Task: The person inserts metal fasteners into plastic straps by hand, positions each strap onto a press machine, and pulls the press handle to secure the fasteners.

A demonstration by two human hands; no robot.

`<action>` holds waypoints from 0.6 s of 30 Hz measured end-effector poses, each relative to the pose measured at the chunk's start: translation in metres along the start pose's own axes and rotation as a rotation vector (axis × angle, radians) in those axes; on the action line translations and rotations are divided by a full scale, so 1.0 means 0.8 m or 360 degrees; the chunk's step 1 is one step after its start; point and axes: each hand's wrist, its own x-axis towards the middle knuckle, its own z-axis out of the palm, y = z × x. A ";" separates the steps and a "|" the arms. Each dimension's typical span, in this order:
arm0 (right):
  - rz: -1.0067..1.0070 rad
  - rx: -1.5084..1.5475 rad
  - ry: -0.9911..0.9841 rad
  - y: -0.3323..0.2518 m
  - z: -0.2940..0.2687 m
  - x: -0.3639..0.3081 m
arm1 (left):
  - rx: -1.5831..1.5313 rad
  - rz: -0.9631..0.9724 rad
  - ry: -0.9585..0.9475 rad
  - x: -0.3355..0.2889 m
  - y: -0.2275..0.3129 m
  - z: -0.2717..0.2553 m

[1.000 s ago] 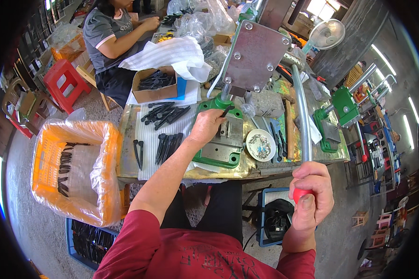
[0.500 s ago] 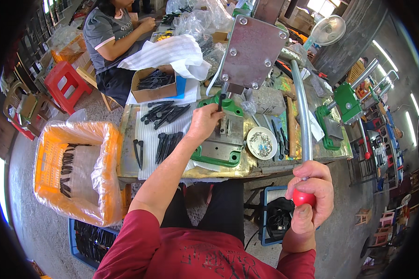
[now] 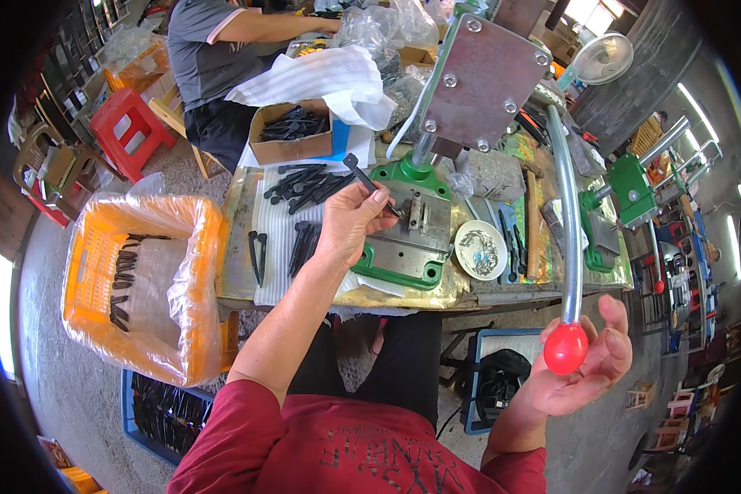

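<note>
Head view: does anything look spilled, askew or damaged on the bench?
Nothing clearly looks spilled or damaged. Only mildly untidy: the black parts heaped beside the left hand lie crisscross on the white sheet; the small pieces sit inside their white dish.

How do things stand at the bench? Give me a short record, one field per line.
Left hand: holds a black piece at a slant, near the press
Right hand: open around the red knob of the lever; contact unclear
Right of press: white bowl
Left of press: loose black pieces on a white sheet; cardboard box farther back
Far left: plastic-lined orange basket
Other person: grey shirt, beyond the box
</note>
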 end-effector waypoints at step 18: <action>0.0676 0.0144 -0.0312 0.074 0.031 -0.124 | 0.0153 0.0149 0.0137 -0.042 0.021 -0.026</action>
